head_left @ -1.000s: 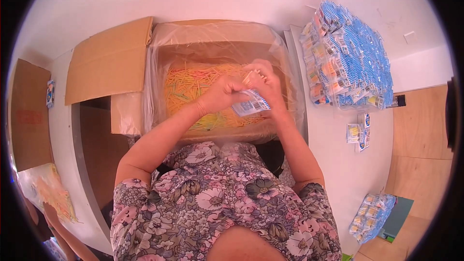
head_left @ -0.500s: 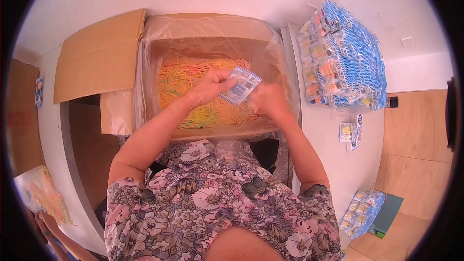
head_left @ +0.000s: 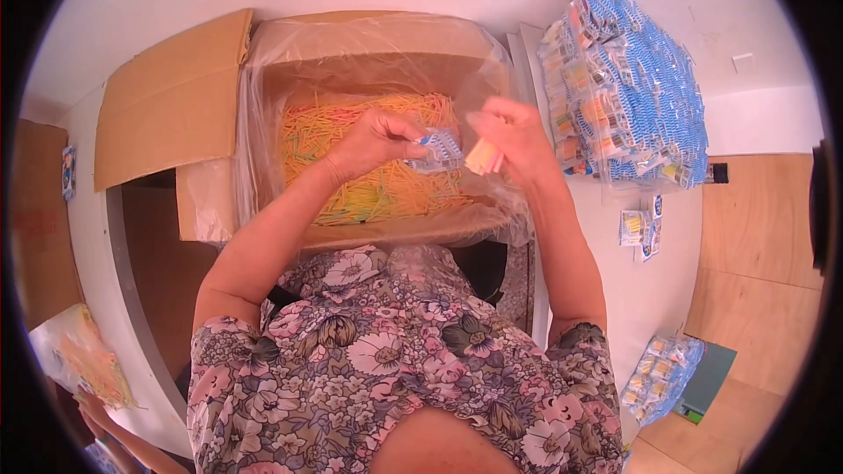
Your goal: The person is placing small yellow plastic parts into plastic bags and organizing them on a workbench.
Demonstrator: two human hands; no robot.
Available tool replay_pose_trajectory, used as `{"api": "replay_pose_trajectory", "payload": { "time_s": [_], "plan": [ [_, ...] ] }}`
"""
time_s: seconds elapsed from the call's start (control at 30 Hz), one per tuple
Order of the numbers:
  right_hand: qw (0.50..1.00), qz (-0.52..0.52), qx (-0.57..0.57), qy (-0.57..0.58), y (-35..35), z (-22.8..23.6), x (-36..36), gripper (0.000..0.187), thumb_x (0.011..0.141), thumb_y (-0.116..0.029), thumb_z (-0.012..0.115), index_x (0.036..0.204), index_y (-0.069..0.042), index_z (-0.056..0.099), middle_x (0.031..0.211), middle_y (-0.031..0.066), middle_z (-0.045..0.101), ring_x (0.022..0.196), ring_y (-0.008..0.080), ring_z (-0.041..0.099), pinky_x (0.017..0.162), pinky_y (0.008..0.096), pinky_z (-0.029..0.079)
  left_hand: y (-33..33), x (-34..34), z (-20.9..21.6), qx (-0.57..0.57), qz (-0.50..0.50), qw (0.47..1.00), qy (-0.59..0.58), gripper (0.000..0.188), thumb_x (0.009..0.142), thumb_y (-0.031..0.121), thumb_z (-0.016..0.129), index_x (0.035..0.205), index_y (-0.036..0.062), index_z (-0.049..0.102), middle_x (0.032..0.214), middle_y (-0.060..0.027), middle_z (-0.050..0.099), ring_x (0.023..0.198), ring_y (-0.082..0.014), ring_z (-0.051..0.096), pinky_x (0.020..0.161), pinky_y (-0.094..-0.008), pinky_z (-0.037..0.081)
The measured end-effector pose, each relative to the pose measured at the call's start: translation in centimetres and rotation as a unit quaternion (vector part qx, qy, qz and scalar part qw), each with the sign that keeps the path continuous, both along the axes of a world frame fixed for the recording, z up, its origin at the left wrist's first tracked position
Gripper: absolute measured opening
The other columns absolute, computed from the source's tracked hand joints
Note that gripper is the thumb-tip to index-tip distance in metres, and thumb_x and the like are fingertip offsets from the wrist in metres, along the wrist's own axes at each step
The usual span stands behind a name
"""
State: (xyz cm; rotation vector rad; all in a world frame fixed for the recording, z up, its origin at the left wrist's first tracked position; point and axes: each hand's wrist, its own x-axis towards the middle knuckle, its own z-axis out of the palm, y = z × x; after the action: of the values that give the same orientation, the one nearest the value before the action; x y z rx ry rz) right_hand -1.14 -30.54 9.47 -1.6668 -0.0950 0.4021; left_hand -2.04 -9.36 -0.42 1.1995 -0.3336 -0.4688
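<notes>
My left hand (head_left: 373, 142) pinches a small clear-and-blue plastic packet (head_left: 442, 154) by its left side, above the open box. Just right of it, my right hand (head_left: 520, 142) is closed round a short bundle of thin pale yellow and pink sticks (head_left: 483, 158), whose ends point down toward the packet. A small gap lies between bundle and packet. Below both hands is a cardboard box (head_left: 386, 235) lined with clear plastic film. Many loose thin sticks (head_left: 351, 197) in yellow, orange, pink and green lie inside it.
To the right stands a tall stack of filled blue-and-clear packets (head_left: 628, 96). Two loose packets (head_left: 639, 228) lie nearer on the white table (head_left: 597, 272). More packets (head_left: 663, 377) sit at lower right. At lower left, another person's hands (head_left: 92, 408) are near a bag of sticks (head_left: 92, 355).
My right hand has come up and now shows a bundle of sticks in it. The packet in my left hand has tilted and looks crumpled, no longer flat toward me.
</notes>
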Motion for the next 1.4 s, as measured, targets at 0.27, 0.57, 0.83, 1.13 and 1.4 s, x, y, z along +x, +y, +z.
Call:
{"api": "replay_pose_trajectory", "payload": {
  "time_s": [0.27, 0.57, 0.83, 1.13, 1.4],
  "plan": [
    [0.958, 0.074, -0.236, -0.148, 1.4, -1.2, 1.8, 0.028, 0.083, -0.02, 0.066, 0.064, -0.001, 0.057, 0.057, 0.0011, 0.053, 0.054, 0.0064, 0.049, 0.048, 0.0266, 0.038, -0.2, 0.2, -0.1, 0.025, -0.054, 0.998, -0.013, 0.015, 0.076, -0.001, 0.067, 0.09, -0.0009, 0.069, 0.095, -0.007, 0.066, 0.087, -0.0132, 0.06, 0.083, -0.0277, 0.046],
    [0.885, 0.112, -0.307, -0.331, 3.8, 0.1, 0.4, 0.021, 0.083, -0.02, 0.064, 0.081, 0.0, 0.057, 0.06, 0.006, 0.053, 0.058, 0.0122, 0.05, 0.054, 0.0304, 0.041, 0.2, 0.0, -0.9, 0.016, -0.033, 0.999, 0.024, 0.015, 0.084, 0.007, 0.062, 0.096, -0.0004, 0.069, 0.089, -0.0025, 0.068, 0.083, -0.0078, 0.059, 0.081, -0.0256, 0.047],
    [0.919, 0.011, -0.252, -0.304, 1.4, -0.8, -2.9, 0.017, 0.081, -0.014, 0.066, 0.092, -0.001, 0.061, 0.079, 0.008, 0.063, 0.063, 0.0148, 0.057, 0.06, 0.0296, 0.046, -1.0, -0.1, -0.4, 0.075, -0.034, 0.996, 0.035, 0.018, 0.086, 0.01, 0.06, 0.1, -0.0005, 0.067, 0.091, -0.004, 0.068, 0.086, -0.01, 0.059, 0.082, -0.0271, 0.047],
    [0.975, -0.089, -0.12, -0.165, -15.9, 0.5, -11.9, 0.024, 0.069, -0.003, 0.073, 0.09, 0.002, 0.064, 0.084, 0.0072, 0.066, 0.075, 0.0147, 0.063, 0.068, 0.0273, 0.051, 0.5, -1.0, -0.8, 0.205, 0.015, 0.979, -0.005, 0.029, 0.086, 0.017, 0.06, 0.106, -0.0039, 0.063, 0.098, -0.009, 0.067, 0.092, -0.017, 0.061, 0.085, -0.029, 0.047],
    [0.797, -0.455, -0.35, -0.189, -40.5, -3.4, -14.3, 0.019, 0.077, -0.002, 0.064, 0.095, 0.0, 0.064, 0.077, 0.0026, 0.064, 0.069, 0.0113, 0.057, 0.064, 0.0263, 0.047, -3.0, 3.1, 2.8, 0.327, -0.014, 0.944, -0.035, 0.017, 0.081, 0.012, 0.065, 0.092, -0.0014, 0.067, 0.088, -0.0072, 0.068, 0.077, -0.0134, 0.061, 0.07, -0.0268, 0.047]
  ]
}}
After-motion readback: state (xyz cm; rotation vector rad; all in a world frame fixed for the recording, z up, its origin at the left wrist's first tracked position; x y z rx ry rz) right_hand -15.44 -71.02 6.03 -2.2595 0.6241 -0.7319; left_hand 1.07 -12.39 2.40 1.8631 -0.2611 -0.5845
